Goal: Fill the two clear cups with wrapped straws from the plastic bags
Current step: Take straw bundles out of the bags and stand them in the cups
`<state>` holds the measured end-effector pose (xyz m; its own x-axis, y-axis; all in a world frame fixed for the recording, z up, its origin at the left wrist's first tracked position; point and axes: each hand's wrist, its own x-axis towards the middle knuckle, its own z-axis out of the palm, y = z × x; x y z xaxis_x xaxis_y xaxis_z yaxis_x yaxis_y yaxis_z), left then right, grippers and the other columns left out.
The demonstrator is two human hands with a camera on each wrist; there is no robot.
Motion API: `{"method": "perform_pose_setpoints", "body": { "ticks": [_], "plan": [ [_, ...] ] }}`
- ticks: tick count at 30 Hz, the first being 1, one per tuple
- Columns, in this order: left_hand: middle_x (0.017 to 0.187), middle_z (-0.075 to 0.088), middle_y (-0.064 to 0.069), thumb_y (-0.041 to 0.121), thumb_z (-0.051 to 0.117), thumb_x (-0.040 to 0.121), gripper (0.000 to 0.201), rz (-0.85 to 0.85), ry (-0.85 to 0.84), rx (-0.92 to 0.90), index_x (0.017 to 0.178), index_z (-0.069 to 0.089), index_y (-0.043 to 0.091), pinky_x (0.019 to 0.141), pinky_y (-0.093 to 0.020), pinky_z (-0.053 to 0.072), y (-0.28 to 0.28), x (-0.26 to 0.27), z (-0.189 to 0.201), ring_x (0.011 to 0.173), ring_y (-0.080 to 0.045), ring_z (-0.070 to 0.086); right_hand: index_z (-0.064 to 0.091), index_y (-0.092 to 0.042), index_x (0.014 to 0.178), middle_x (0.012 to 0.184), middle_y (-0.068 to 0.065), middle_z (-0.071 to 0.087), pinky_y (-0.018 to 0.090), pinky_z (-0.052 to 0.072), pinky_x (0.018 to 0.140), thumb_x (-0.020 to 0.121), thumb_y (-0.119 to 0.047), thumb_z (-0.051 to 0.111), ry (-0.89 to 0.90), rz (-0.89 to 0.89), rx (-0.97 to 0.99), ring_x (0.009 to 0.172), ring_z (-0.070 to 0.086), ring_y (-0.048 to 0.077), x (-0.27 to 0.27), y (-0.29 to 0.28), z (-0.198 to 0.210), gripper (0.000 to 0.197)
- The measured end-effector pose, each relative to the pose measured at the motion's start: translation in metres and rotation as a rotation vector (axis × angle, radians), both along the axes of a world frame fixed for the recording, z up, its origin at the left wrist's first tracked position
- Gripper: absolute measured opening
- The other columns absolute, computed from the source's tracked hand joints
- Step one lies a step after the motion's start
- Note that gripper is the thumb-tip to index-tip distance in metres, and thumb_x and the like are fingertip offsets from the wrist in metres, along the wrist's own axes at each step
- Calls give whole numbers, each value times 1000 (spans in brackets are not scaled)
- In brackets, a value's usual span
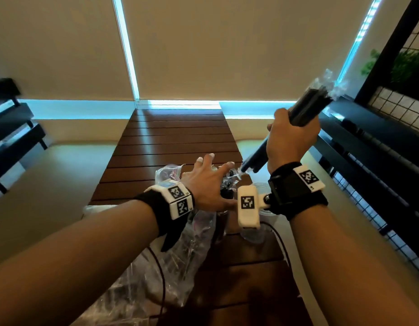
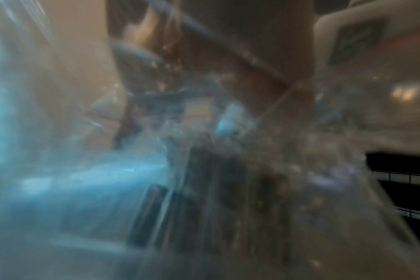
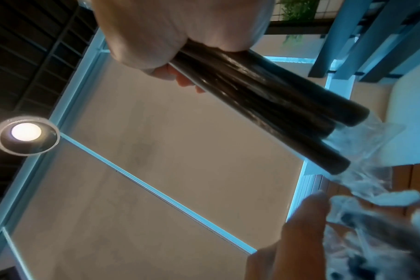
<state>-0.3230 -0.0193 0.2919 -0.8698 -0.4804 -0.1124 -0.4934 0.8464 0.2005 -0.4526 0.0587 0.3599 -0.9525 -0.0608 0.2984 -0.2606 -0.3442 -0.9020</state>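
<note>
Nearest, crumpled plastic bags (image 1: pixel 180 250) lie on the slatted worktop (image 1: pixel 175 142) beside a clear cup (image 1: pixel 260 187), contents hidden; beyond, left hand (image 1: pixel 208 184) hovers with fingers spread, right hand (image 1: pixel 290 140) grips a raised bundle of wrapped black straws (image 1: pixel 307 107), so filling seems unfinished.

a slatted wooden table (image 1: pixel 177 137), a lit ceiling lamp (image 3: pixel 26 132), a leafy plant (image 1: pixel 401 64).

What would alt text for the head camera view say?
The right hand grips a bundle of dark wrapped straws raised above a slatted wooden table, while the left hand reaches open-fingered over crumpled plastic bags.
</note>
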Motion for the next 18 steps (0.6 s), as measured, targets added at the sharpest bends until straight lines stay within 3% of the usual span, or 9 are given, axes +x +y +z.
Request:
{"method": "perform_pose_setpoints", "body": {
  "ticks": [4,7,11,15,18],
  "plan": [
    [148,30,-13,75,65,72,82,128,68,18,138,40,33,101,-56,46,-2,-15,-10,134,-39,40,52,-34,78,77,-7,61,42,61,75,81,-15,68,-21,44,47,75,69,23,-2,5,-17,25],
    [127,43,-13,55,66,82,58,214,139,92,127,44,24,88,-44,52,-10,-21,-18,109,-36,58,51,-35,74,74,-7,59,40,59,70,82,-15,67,-17,81,104,75,69,26,4,4,-34,27],
    [112,49,-11,38,62,87,43,247,192,163,123,47,21,81,-36,48,-20,-18,-23,98,-29,56,53,-34,73,72,-9,61,38,59,68,82,-15,68,-61,98,112,72,70,24,6,0,-49,26],
    [116,51,-14,29,61,89,41,234,203,182,126,46,19,78,-32,42,-28,-12,-23,94,-25,51,56,-31,73,59,-13,63,37,58,66,81,-15,68,-110,122,102,63,68,18,7,-8,-55,21],
    [122,48,-15,25,60,90,44,209,209,235,130,42,23,73,-28,42,-31,-7,-22,93,-24,53,56,-29,78,62,-9,63,29,53,60,84,-15,69,-141,153,80,57,66,9,10,-14,-59,19]
  ]
}}
